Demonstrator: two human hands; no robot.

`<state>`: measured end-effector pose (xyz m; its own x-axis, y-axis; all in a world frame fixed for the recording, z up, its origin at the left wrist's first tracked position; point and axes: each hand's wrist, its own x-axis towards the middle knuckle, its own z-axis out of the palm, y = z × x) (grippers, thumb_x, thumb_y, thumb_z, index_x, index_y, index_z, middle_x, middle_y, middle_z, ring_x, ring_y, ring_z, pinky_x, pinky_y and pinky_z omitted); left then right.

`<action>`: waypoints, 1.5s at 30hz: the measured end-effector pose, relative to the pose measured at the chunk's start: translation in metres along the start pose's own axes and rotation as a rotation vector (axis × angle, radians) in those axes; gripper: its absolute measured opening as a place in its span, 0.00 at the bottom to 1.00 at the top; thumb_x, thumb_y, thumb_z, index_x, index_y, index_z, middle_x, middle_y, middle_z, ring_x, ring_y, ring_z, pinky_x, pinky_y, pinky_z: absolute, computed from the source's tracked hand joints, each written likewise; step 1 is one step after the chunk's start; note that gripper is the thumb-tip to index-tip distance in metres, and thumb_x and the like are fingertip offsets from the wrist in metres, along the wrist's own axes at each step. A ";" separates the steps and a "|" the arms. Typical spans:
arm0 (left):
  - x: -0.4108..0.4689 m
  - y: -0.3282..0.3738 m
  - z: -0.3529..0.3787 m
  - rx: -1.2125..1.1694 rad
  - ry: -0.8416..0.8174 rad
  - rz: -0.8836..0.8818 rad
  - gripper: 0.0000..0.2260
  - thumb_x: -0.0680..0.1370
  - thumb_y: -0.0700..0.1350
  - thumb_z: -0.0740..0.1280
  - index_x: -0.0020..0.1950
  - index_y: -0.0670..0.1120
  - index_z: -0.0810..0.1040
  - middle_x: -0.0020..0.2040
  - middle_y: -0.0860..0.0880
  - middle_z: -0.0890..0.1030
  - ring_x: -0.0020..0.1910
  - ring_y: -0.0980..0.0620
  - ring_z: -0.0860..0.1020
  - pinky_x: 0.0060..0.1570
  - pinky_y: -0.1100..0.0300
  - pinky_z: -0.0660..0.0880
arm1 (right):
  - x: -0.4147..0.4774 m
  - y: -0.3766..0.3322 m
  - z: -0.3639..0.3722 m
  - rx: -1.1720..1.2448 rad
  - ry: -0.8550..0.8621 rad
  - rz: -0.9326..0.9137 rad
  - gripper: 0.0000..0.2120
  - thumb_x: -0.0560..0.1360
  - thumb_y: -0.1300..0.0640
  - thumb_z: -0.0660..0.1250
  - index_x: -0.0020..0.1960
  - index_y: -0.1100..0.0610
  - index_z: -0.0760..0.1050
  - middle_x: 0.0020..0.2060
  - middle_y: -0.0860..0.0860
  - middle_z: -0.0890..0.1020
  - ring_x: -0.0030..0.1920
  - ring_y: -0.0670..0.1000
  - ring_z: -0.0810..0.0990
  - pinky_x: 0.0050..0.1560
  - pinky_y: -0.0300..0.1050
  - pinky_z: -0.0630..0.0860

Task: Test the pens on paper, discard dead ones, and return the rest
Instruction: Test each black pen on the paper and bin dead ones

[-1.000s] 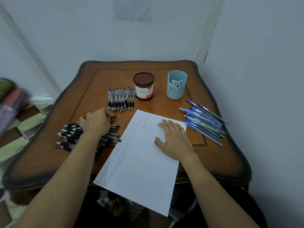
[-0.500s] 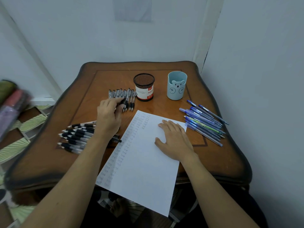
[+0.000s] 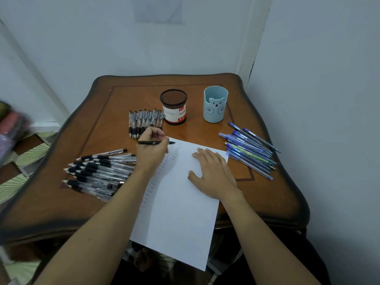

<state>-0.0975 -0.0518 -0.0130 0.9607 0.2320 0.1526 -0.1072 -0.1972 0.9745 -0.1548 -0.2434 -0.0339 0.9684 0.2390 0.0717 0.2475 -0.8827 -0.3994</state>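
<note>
My left hand (image 3: 151, 150) grips a black pen (image 3: 156, 142), its tip over the top left corner of the white paper (image 3: 181, 212). Columns of small pen marks run down the paper's left side. My right hand (image 3: 212, 173) lies flat on the paper with fingers spread. A row of silver-and-black pens (image 3: 141, 120) sits just beyond my left hand. A pile of black-grip pens (image 3: 98, 173) lies at the left, and a pile of blue pens (image 3: 249, 150) at the right.
A black mesh pen cup (image 3: 174, 106) with a red-and-white label and a light blue bear cup (image 3: 215, 104) stand at the back of the brown wooden table (image 3: 67, 204). White walls close in behind and on the right. The paper overhangs the table's near edge.
My left hand left the black-grip pile, reached to the silver-and-black row, and now holds a black pen at the paper's top corner. My right hand stayed flat on the paper.
</note>
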 end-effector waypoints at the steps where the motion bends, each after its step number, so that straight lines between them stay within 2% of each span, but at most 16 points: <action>1: 0.000 -0.001 0.001 -0.009 -0.040 -0.011 0.03 0.78 0.36 0.68 0.48 0.43 0.79 0.39 0.47 0.82 0.37 0.50 0.83 0.43 0.50 0.81 | 0.000 0.000 0.000 0.001 0.007 -0.005 0.28 0.80 0.41 0.58 0.77 0.50 0.61 0.79 0.47 0.60 0.79 0.47 0.53 0.78 0.49 0.45; 3: 0.002 -0.006 0.001 0.012 -0.113 -0.014 0.02 0.78 0.37 0.69 0.49 0.41 0.81 0.43 0.46 0.83 0.43 0.49 0.85 0.48 0.49 0.83 | -0.001 0.001 0.001 0.004 0.022 -0.012 0.28 0.80 0.42 0.58 0.77 0.51 0.62 0.78 0.48 0.61 0.78 0.47 0.54 0.78 0.49 0.46; 5: 0.002 -0.009 0.001 0.056 -0.135 0.003 0.02 0.76 0.38 0.72 0.48 0.42 0.80 0.45 0.45 0.82 0.44 0.48 0.85 0.44 0.50 0.84 | 0.000 0.001 0.001 0.007 0.026 -0.014 0.28 0.80 0.42 0.59 0.77 0.51 0.63 0.78 0.48 0.62 0.78 0.48 0.55 0.78 0.49 0.46; 11: 0.000 -0.010 0.006 0.160 -0.095 0.035 0.04 0.76 0.37 0.72 0.44 0.43 0.79 0.42 0.45 0.81 0.38 0.51 0.84 0.29 0.57 0.79 | 0.001 0.001 0.001 0.012 0.014 -0.006 0.28 0.80 0.41 0.59 0.77 0.50 0.63 0.78 0.48 0.61 0.79 0.48 0.55 0.78 0.50 0.46; 14: 0.001 -0.012 0.008 0.157 -0.039 0.026 0.07 0.73 0.31 0.68 0.37 0.37 0.73 0.32 0.46 0.77 0.28 0.52 0.79 0.24 0.59 0.73 | 0.001 0.001 0.002 0.011 0.013 -0.005 0.28 0.80 0.41 0.59 0.77 0.50 0.63 0.78 0.48 0.61 0.79 0.48 0.55 0.78 0.50 0.46; 15: 0.002 -0.013 0.008 0.155 -0.001 0.020 0.07 0.71 0.30 0.66 0.34 0.35 0.70 0.28 0.46 0.72 0.25 0.52 0.74 0.25 0.59 0.70 | 0.001 0.001 0.002 0.010 0.010 -0.003 0.28 0.80 0.41 0.59 0.77 0.50 0.63 0.78 0.48 0.61 0.79 0.48 0.54 0.78 0.50 0.46; 17: 0.003 -0.015 0.008 0.183 0.057 0.018 0.09 0.66 0.29 0.63 0.31 0.37 0.64 0.26 0.47 0.64 0.27 0.53 0.64 0.31 0.58 0.64 | 0.001 0.002 0.002 0.011 0.007 0.000 0.28 0.80 0.41 0.58 0.77 0.50 0.62 0.78 0.48 0.61 0.79 0.48 0.54 0.78 0.50 0.46; 19: 0.003 -0.016 0.008 0.198 0.064 0.008 0.11 0.65 0.29 0.62 0.30 0.40 0.62 0.25 0.51 0.62 0.29 0.55 0.60 0.34 0.56 0.61 | 0.001 0.001 0.002 0.008 0.005 0.002 0.28 0.80 0.41 0.58 0.77 0.50 0.62 0.78 0.48 0.61 0.79 0.48 0.54 0.78 0.50 0.45; 24: 0.002 -0.018 0.008 0.218 0.041 0.047 0.06 0.65 0.30 0.60 0.32 0.35 0.63 0.27 0.48 0.63 0.29 0.56 0.59 0.34 0.55 0.61 | 0.001 0.001 0.001 0.000 0.001 -0.001 0.28 0.80 0.41 0.58 0.77 0.50 0.62 0.79 0.48 0.61 0.79 0.48 0.54 0.78 0.50 0.45; 28: 0.000 -0.017 0.008 0.231 0.015 0.082 0.09 0.66 0.29 0.59 0.30 0.39 0.62 0.26 0.52 0.62 0.28 0.56 0.59 0.33 0.59 0.59 | 0.001 0.001 0.001 0.000 0.005 -0.001 0.29 0.80 0.41 0.58 0.77 0.50 0.62 0.79 0.48 0.61 0.79 0.49 0.54 0.78 0.49 0.45; 32: -0.001 -0.015 0.008 0.239 0.020 0.104 0.06 0.64 0.32 0.58 0.31 0.37 0.61 0.27 0.51 0.60 0.28 0.56 0.58 0.30 0.61 0.56 | 0.001 0.001 0.001 0.000 -0.001 0.006 0.29 0.80 0.41 0.58 0.78 0.50 0.61 0.79 0.48 0.60 0.79 0.49 0.53 0.78 0.49 0.44; 35: -0.002 -0.014 0.008 0.251 0.021 0.125 0.08 0.66 0.29 0.59 0.31 0.36 0.61 0.27 0.49 0.60 0.28 0.56 0.58 0.27 0.65 0.54 | 0.001 0.001 0.001 0.004 0.006 0.004 0.29 0.80 0.41 0.58 0.77 0.50 0.62 0.79 0.48 0.60 0.79 0.49 0.54 0.78 0.49 0.45; 41: 0.001 -0.018 0.009 0.275 0.003 0.088 0.06 0.66 0.28 0.60 0.32 0.34 0.64 0.28 0.46 0.63 0.30 0.54 0.60 0.30 0.60 0.57 | 0.001 0.000 0.000 0.001 0.000 0.005 0.29 0.80 0.41 0.58 0.77 0.50 0.62 0.79 0.48 0.60 0.79 0.49 0.54 0.78 0.49 0.45; 45: 0.001 -0.019 0.008 0.265 -0.001 0.089 0.05 0.67 0.28 0.60 0.33 0.33 0.64 0.28 0.44 0.64 0.30 0.54 0.60 0.29 0.61 0.56 | 0.001 0.000 0.001 -0.003 -0.001 0.005 0.29 0.80 0.40 0.58 0.77 0.50 0.61 0.79 0.48 0.60 0.79 0.49 0.54 0.78 0.49 0.44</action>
<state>-0.0922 -0.0558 -0.0324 0.9507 0.2017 0.2358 -0.1210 -0.4588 0.8802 -0.1533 -0.2431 -0.0347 0.9696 0.2349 0.0687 0.2425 -0.8850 -0.3973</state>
